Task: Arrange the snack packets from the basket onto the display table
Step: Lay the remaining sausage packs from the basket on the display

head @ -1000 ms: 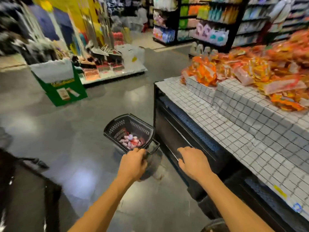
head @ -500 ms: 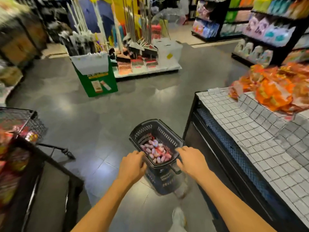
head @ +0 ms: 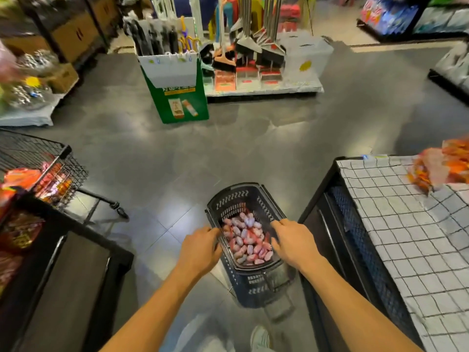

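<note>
The left hand (head: 200, 250) grasps the left rim of the one dark plastic basket (head: 236, 196), and the right hand (head: 294, 242) grasps its right rim. The basket is low by the floor (head: 177, 161), just left of the table (head: 393, 224), with its long axis running near to far. Inside lie pink snack packets (head: 246, 240), too many to count.

left hand (head: 200, 252) — fingers curled on the basket (head: 237, 193), left rim | right hand (head: 294, 243) — curled on its right rim | both forearms stretched forward
</note>
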The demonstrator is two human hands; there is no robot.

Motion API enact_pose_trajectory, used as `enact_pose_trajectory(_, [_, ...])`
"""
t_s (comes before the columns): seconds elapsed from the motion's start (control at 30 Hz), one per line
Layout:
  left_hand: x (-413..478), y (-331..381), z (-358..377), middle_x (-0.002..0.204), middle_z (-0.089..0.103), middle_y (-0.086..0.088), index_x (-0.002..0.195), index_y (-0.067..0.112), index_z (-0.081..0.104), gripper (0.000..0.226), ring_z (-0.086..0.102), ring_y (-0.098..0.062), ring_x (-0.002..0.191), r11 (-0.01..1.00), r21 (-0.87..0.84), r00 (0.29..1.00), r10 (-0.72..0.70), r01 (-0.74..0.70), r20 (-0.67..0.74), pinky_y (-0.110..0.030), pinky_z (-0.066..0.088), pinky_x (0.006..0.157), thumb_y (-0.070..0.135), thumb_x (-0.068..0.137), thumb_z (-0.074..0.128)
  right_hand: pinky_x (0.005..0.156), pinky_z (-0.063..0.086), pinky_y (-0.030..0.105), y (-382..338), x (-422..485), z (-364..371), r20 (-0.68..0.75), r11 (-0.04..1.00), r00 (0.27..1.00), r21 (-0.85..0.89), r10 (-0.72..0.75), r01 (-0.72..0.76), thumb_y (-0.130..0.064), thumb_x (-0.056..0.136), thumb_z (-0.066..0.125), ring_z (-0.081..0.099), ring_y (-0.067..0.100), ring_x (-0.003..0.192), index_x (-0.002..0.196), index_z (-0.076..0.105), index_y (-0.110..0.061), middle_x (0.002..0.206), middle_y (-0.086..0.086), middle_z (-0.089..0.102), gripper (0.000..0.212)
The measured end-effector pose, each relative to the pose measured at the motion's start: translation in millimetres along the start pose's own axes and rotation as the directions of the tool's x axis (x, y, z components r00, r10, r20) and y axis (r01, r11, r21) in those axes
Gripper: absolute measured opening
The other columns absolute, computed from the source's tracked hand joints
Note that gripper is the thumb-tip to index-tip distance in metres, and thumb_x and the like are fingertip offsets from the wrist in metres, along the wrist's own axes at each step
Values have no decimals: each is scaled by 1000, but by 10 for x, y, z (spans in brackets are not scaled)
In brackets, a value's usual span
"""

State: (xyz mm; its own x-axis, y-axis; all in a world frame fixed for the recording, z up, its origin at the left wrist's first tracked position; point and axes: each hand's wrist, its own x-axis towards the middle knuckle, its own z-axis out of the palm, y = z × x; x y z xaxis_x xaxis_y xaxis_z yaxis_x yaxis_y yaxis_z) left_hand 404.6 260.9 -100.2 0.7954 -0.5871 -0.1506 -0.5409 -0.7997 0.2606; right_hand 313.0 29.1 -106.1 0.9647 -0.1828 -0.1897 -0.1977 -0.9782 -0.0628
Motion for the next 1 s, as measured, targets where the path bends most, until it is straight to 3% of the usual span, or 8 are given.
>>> enact_pose_trajectory(0.1, [334,-77,38,114,63,-4,115,21,60,39,61,-26,100,1000,12,998,-24,23,54,-37,49,82,39,91,35,80,50,40,113,336,77,40,1000,999,15,18,-18,-38,94,48,63,30,100,127,53,-21,116,6,62,38])
enact_pose_trajectory(0.4, [1612,-680,530,113,62,-8,118,18,60,28,61,-29,100,991,-120,940,-11,55,340,-39,52,84,28,94,49,81,50,41,268,1384,632,217,963,957,145,194,-228,-38,97,46,62,32,106,135,47,-19,119,8,60,41])
enact_pose_trajectory(0.53, [2170,-957,962,114,62,-11,118,15,61,31,61,-32,101,990,-130,889,16,50,457,-43,53,84,27,92,47,68,53,41,290,1766,1037,303,901,906,229,295,-370,-34,92,48,67,36,91,128,57,-14,104,11,63,42])
enact_pose_trajectory(0.6, [2438,-1024,1215,109,62,-15,114,10,61,27,61,-34,96,989,-142,862,36,42,506,-42,52,81,21,92,50,62,55,41,351,1900,1316,342,834,877,325,337,-447,-30,89,47,67,38,82,112,66,-10,93,14,64,36])
enact_pose_trajectory(0.7, [2794,-1064,1618,101,60,-16,105,8,59,18,60,-37,89,989,-144,819,60,28,571,-41,49,73,17,92,51,78,53,41,500,2120,1696,502,717,773,363,388,-596,-27,93,55,64,36,100,119,60,-13,107,14,66,31])
enact_pose_trajectory(0.8, [3131,-1100,2124,96,57,-16,92,9,51,8,57,-38,87,990,-141,770,89,1,631,-37,40,65,16,92,51,84,48,39,682,2354,2208,557,554,708,455,433,-697,-23,94,59,62,36,105,123,60,-10,112,16,68,32])
enact_pose_trajectory(0.9, [3472,-1162,2726,103,58,-20,104,5,55,16,58,-40,94,993,-106,731,106,-46,675,-40,44,72,15,91,53,91,45,41,840,2580,2862,627,466,654,468,424,-751,-24,96,58,60,39,105,123,60,-4,117,20,66,33])
enact_pose_trajectory(1.0, [3788,-1269,3396,111,59,-22,117,3,57,29,57,-40,102,994,-85,712,105,-65,694,-43,47,81,12,89,54,80,49,41,980,2752,3597,691,335,576,469,436,-817,-28,94,62,63,38,95,116,63,-3,104,20,69,33])
